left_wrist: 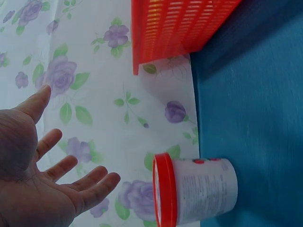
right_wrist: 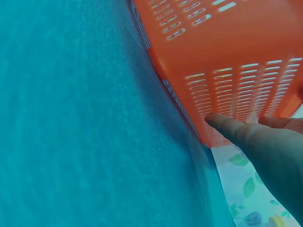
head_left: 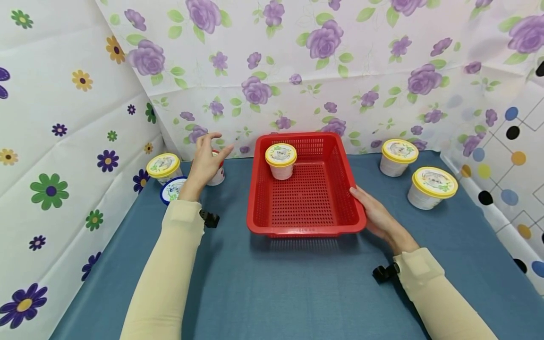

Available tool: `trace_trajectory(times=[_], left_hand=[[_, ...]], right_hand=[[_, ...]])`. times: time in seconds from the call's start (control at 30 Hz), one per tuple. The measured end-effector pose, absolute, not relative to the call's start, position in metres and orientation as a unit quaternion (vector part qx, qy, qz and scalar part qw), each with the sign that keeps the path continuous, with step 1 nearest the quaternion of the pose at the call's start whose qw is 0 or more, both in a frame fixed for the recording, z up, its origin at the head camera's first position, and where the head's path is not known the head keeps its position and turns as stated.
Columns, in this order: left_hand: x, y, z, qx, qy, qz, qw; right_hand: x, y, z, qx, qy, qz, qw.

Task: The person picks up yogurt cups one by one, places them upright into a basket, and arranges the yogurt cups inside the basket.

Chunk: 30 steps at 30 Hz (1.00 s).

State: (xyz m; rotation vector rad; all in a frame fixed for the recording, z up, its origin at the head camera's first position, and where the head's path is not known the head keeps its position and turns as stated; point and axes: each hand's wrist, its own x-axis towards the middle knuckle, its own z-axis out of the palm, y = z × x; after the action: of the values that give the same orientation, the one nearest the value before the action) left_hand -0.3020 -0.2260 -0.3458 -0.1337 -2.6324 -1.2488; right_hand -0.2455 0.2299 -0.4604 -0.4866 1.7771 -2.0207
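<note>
My left hand [head_left: 205,163] is raised at the left with fingers spread, holding nothing. Just beyond it, partly hidden, is a white tub with a red lid [head_left: 218,176]; in the left wrist view the same tub [left_wrist: 204,191] stands apart from the fingertips. My right hand [head_left: 377,213] holds the right side of a red plastic basket [head_left: 303,231], thumb over the rim. Seen from the right wrist, its fingers [right_wrist: 232,127] lie against the slotted outer wall. Inside the basket, towards the back left, stands a yellow-lidded tub [head_left: 281,163].
At the left are another yellow-lidded tub [head_left: 163,166] and a blue-lidded tub [head_left: 172,190], partly behind the left wrist. Two yellow-lidded tubs [head_left: 398,157] stand at the right on the blue tablecloth [head_left: 289,293]. Flowered sheets [head_left: 293,61] hang behind the table.
</note>
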Motion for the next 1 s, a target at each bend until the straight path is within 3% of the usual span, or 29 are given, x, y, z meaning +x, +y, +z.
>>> trace_trajectory(times=[1.0], left_hand=[[-0.272, -0.265, -0.350, -0.032, -0.906, -0.408, 0.105]], right_hand=[[-0.246, 0.230, -0.461, -0.172, 0.634, -0.725, 0.205]])
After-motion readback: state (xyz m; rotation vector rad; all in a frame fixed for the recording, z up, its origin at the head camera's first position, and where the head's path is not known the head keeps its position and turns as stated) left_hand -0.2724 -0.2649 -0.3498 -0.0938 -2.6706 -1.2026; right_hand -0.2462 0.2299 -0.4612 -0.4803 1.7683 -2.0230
